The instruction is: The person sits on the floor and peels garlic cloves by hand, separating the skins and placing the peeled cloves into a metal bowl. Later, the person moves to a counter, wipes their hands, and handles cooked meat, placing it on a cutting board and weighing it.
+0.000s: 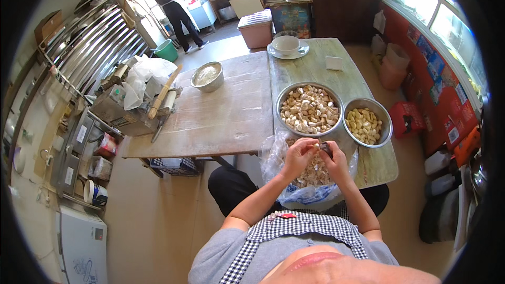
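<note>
Between the fingertips of my left hand [298,155] is a pale garlic clove [317,146]. My right hand [335,161] grips a small dark tool [326,149], perhaps a short knife, close against that clove. Both hands are over a clear plastic bag [272,148] spread at the table edge, with garlic skins [313,175] heaped inside. Just beyond them stands a large steel bowl [279,120] full of unpeeled garlic cloves [309,108]. To its right, a smaller steel bowl [388,131] holds peeled cloves [363,124]. My fingers hide part of the clove and tool.
On the wooden table [236,122] sit a metal bowl of flour [207,75], a white bowl [286,44] on a plate and a rolling pin [165,92] beside a cluttered metal box [122,114]. Another person [169,4] stands far off. A red stool [406,118] is on the right.
</note>
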Motion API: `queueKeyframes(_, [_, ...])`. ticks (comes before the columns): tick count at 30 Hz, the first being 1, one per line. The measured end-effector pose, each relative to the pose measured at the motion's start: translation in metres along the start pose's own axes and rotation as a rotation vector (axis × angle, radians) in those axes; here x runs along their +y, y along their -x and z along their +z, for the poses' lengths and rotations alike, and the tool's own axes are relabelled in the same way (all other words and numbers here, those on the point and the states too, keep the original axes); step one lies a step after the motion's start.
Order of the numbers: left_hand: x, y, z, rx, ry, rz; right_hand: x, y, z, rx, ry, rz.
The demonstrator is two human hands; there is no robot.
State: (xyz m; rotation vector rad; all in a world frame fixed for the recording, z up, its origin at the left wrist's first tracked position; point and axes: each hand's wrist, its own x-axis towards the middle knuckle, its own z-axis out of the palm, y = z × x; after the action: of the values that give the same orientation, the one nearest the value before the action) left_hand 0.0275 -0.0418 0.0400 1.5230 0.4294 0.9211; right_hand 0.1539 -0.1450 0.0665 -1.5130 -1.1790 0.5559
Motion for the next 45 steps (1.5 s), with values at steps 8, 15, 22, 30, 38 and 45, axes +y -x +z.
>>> queueKeyframes(8, [0.001, 0.001, -0.008, -0.019, -0.044, -0.047, 0.011, 0.001, 0.0, 0.009, 0.032, 0.045])
queueKeyframes(15, [-0.01, -0.002, -0.012, -0.058, 0.085, -0.085, -0.006, 0.001, -0.004, -0.038, 0.137, 0.031])
queueKeyframes(22, [-0.002, 0.001, -0.013, -0.051, 0.097, -0.14, -0.011, 0.001, -0.01, 0.002, 0.208, 0.018])
queueKeyframes(30, [0.017, 0.0, -0.008, -0.022, 0.455, -0.238, -0.029, -0.001, -0.021, 0.001, 0.27, -0.074])
queueKeyframes(38, [0.012, 0.004, -0.011, -0.073, 0.47, -0.2, -0.038, 0.003, -0.02, -0.016, 0.405, -0.142])
queueKeyframes(45, [0.008, 0.001, -0.016, -0.079, 0.261, -0.112, -0.041, 0.001, -0.018, -0.053, 0.498, -0.125])
